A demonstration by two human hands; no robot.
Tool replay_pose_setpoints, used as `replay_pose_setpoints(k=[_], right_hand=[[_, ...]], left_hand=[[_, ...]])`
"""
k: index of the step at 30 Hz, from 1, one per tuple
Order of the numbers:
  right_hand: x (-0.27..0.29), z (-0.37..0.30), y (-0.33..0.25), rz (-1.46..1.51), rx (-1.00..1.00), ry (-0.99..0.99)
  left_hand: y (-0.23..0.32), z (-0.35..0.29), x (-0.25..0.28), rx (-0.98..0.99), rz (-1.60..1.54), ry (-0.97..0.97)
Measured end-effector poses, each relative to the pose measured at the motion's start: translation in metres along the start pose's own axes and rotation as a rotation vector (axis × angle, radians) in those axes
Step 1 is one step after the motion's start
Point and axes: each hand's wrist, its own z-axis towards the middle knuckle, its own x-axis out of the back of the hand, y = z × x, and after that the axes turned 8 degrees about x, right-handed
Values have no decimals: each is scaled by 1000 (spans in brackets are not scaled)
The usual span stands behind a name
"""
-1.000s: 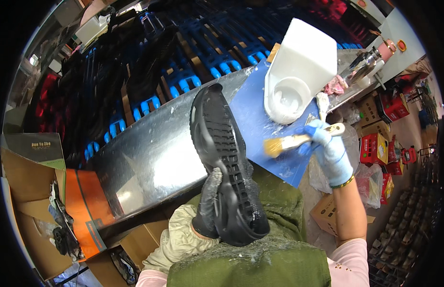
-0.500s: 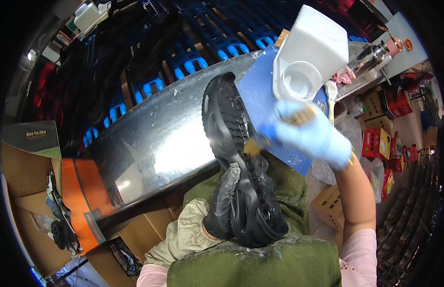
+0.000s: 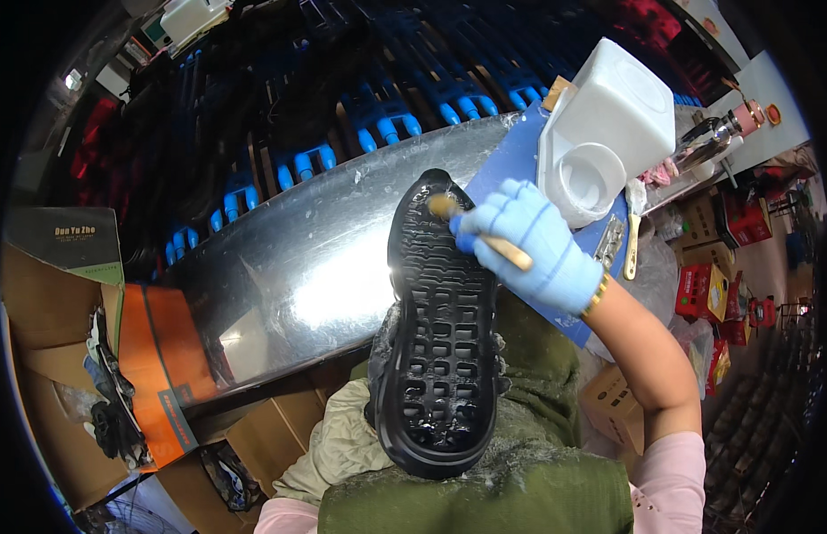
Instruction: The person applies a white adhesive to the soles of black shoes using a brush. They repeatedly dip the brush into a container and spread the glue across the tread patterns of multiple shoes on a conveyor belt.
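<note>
A black shoe sole (image 3: 440, 329) stands lengthwise over my lap, its gridded, cavity-filled side facing up with a wet shine. My left hand (image 3: 386, 334), in a dark residue-crusted glove, grips it from underneath; only bits of the glove show at the sole's edges. My right hand (image 3: 529, 245) wears a light blue glove with darker blue fingertips. It is closed round the wooden handle of a small brush (image 3: 506, 253), whose tan bristles touch the sole near its far end.
Beyond the sole is a shiny metal bench top (image 3: 333, 240). A white container (image 3: 618, 107) with a clear plastic cup (image 3: 587, 182) stands on a blue sheet (image 3: 507, 160). Another brush (image 3: 634, 231) lies right of it. An open cardboard box (image 3: 53, 347) is at left.
The sole has turned from its side to show its gridded face. My right hand has moved the brush to the sole's far end. The view has shifted slightly.
</note>
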Motion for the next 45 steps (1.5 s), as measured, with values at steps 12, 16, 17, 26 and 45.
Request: replay_pose_setpoints(k=[12, 16, 17, 26, 45], right_hand=[[2, 27, 39, 302, -344, 382], [13, 12, 8, 306, -313, 139], [19, 4, 2, 295, -309, 122], [86, -73, -97, 580, 31, -170], [38, -83, -85, 296, -324, 416]], left_hand=[[11, 1, 5, 63, -132, -192], [10, 8, -7, 65, -41, -110], [10, 13, -8, 60, -4, -107], [27, 43, -10, -6, 270, -214], [29, 38, -16, -296, 463, -120]])
